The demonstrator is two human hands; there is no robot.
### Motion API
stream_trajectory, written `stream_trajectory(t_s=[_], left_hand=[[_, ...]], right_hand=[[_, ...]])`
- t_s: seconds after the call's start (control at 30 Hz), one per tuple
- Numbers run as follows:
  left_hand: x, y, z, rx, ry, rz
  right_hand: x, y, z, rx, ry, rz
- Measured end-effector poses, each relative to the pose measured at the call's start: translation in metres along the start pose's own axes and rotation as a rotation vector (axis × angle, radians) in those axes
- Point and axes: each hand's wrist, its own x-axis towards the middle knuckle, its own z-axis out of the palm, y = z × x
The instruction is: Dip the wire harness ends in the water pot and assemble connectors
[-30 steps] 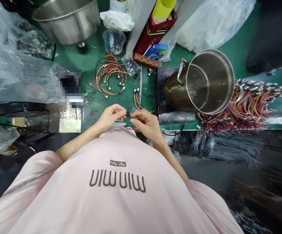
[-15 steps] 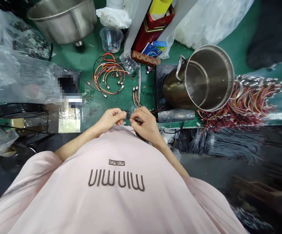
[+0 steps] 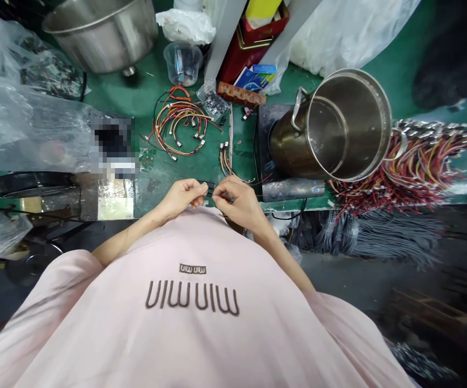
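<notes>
Pinching a small black piece [image 3: 209, 188] between thumb and fingers, the left hand [image 3: 187, 194] is at the near edge of the green desk [image 3: 136, 99], in front of the pale pink shirt [image 3: 193, 345]. The right hand [image 3: 239, 202] meets it from the other side, thumb and forefinger drawn close at the piece's other end (too small to tell whether they grip it or a wire).

Just beyond the right hand lies a short bundle of connector-tipped wires [image 3: 225, 158]; farther from the near edge, a loose coil of red, yellow and black wires [image 3: 167, 143] rests on the desk. Toward the right, a tall two-handled steel pot [image 3: 292, 148] stands near a heap of red and yellow wires [image 3: 411, 167], which reaches the near edge.
</notes>
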Motion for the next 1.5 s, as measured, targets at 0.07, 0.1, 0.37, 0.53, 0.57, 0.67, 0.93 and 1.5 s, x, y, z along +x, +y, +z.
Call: stream_trajectory(t_s=[0.07,0.1,0.37,0.53,0.57,0.67,0.93,1.5], left_hand=[[0.0,0.0,0.0,0.003,-0.002,0.01],[0.0,0.0,0.001,0.003,-0.001,0.012],[-0.002,0.004,0.004,0.003,0.046,0.002],[0.0,0.004,0.002,-0.001,0.08,-0.021],[0.001,0.004,0.001,-0.006,0.084,-0.033],[0.003,0.0,-0.004,-0.032,0.091,-0.068],[0.008,-0.006,-0.019,-0.029,0.096,-0.08],[0.017,-0.005,-0.026,-0.045,0.11,-0.153]], right_hand=[[0.0,-0.001,0.0,-0.009,0.006,-0.011],[0.0,-0.001,0.0,-0.012,0.006,-0.019],[0.003,-0.003,0.004,-0.032,0.02,-0.026],[0.007,0.0,0.003,-0.005,-0.044,-0.014],[0.012,0.005,0.0,0.03,-0.098,-0.011],[0.042,0.033,-0.011,0.086,-0.178,0.018],[0.171,0.124,-0.021,-0.65,-0.063,0.263],[0.202,0.154,-0.026,-0.945,-0.146,0.306]])
